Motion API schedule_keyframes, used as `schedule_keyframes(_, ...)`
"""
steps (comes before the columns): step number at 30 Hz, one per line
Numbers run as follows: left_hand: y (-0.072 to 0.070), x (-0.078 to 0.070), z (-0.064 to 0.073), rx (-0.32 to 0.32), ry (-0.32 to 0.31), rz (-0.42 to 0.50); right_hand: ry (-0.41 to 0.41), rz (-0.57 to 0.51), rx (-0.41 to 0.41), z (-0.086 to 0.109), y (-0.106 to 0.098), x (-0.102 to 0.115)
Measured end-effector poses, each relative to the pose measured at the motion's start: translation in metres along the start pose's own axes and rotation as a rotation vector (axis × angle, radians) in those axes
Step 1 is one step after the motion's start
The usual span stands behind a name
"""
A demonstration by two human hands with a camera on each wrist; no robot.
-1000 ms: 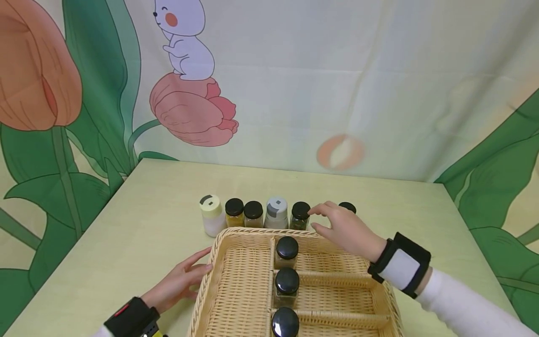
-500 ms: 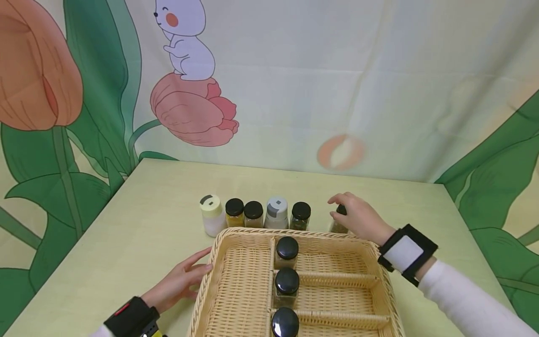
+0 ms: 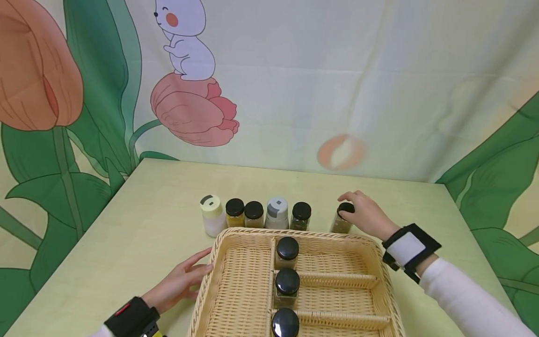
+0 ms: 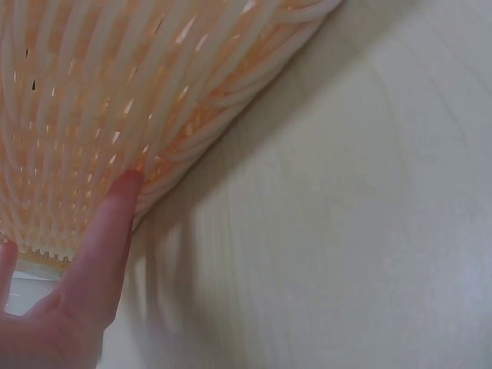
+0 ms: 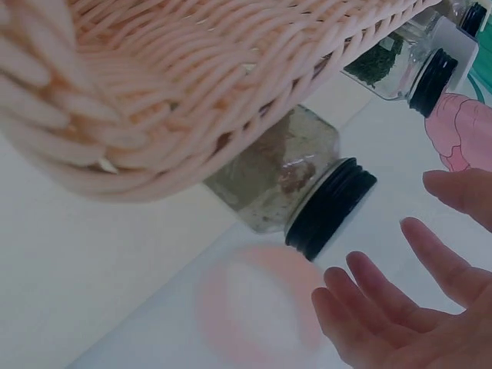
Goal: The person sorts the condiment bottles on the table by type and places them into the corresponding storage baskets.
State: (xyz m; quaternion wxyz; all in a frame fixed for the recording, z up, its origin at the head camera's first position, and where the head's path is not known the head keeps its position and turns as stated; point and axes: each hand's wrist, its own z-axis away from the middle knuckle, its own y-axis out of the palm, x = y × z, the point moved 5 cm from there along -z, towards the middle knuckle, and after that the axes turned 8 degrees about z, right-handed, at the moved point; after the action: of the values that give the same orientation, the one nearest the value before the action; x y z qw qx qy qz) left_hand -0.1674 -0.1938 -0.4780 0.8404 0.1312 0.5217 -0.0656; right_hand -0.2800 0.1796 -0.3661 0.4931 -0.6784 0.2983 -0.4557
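In the head view my right hand [image 3: 367,216] is at a glass spice jar [image 3: 341,225] with a black lid, behind the basket's far right corner. From the right wrist view, its spread fingers [image 5: 384,304] stand just off the lid [image 5: 330,209], and the glass shows brownish-green contents. My left hand [image 3: 178,285] rests against the left side of the wicker basket [image 3: 207,286], its extended fingers touching the weave [image 4: 92,154]. Three black-lidded jars stand in the basket along its divider, among them a far one [image 3: 287,248] and a middle one [image 3: 287,282].
Behind the basket stand a yellow-capped shaker [image 3: 212,215], a yellow-filled jar [image 3: 235,213], another black-lidded jar [image 3: 254,213], a grey-capped shaker [image 3: 277,213] and a jar of green herbs [image 3: 301,215]. A printed curtain [image 3: 269,93] hangs behind the table [image 3: 147,210].
My right hand has moved rightward from beside the herb jar to the rightmost jar, with its fingers now around the lid's sides. The left hand and basket have stayed put.
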Motion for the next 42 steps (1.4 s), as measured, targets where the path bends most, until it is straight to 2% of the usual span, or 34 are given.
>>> schedule_keyframes(24,-0.001,0.001,-0.001,-0.016,-0.012,0.004,0.036,0.006,0.123,-0.010,0.018,-0.011)
schedule_keyframes(33,0.001,0.000,0.001,0.009,0.012,-0.002,0.027,0.079,0.126,-0.011,0.020,-0.008)
schedule_keyframes(42,0.001,0.000,0.001,0.018,0.018,-0.004,0.011,0.090,0.113,-0.014,0.019,-0.006)
